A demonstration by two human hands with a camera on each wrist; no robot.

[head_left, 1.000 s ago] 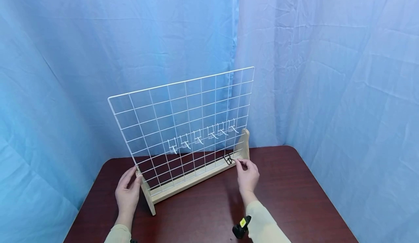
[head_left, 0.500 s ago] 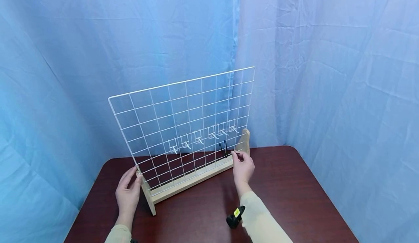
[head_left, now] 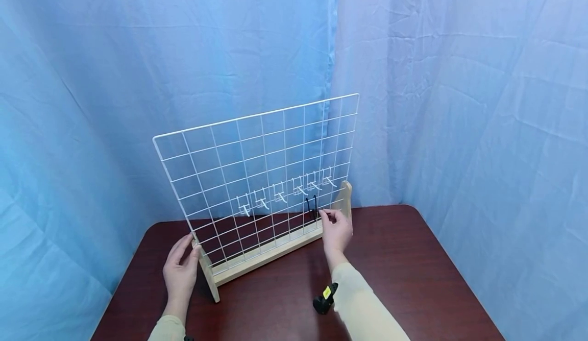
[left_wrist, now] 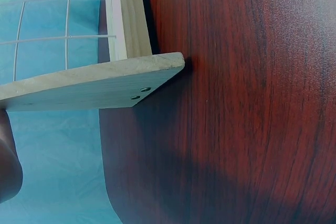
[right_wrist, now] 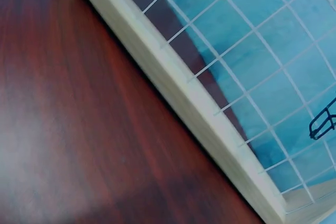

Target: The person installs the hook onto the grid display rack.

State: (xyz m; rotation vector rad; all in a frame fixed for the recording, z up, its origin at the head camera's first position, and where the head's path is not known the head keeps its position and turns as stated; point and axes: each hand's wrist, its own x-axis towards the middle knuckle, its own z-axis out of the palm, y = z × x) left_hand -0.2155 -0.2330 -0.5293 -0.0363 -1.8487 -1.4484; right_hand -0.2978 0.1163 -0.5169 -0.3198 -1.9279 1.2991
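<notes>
A white wire grid panel (head_left: 257, 167) stands upright in a pale wooden stand (head_left: 262, 260). My left hand (head_left: 179, 272) holds the stand's left side board between thumb and fingers; the left wrist view shows that board (left_wrist: 94, 82) close up, with part of a finger at the left edge. Between thumb and fingertips, my right hand (head_left: 337, 231) pinches a black wire hook (head_left: 309, 209) at the lower right of the grid. Its two prongs point up, below the row of white hooks. In the right wrist view the black hook (right_wrist: 321, 128) is partly cut off; whether it touches the grid I cannot tell.
Several white hooks (head_left: 279, 196) hang in a row across the grid. Everything stands on a dark red wooden table (head_left: 395, 279) with blue curtains (head_left: 257, 40) behind and at the sides. A black wrist camera (head_left: 324, 301) sits at my right sleeve.
My right hand has moved up and left with the black hook, which has turned from slanted to prongs upward. The left hand keeps its hold on the stand.
</notes>
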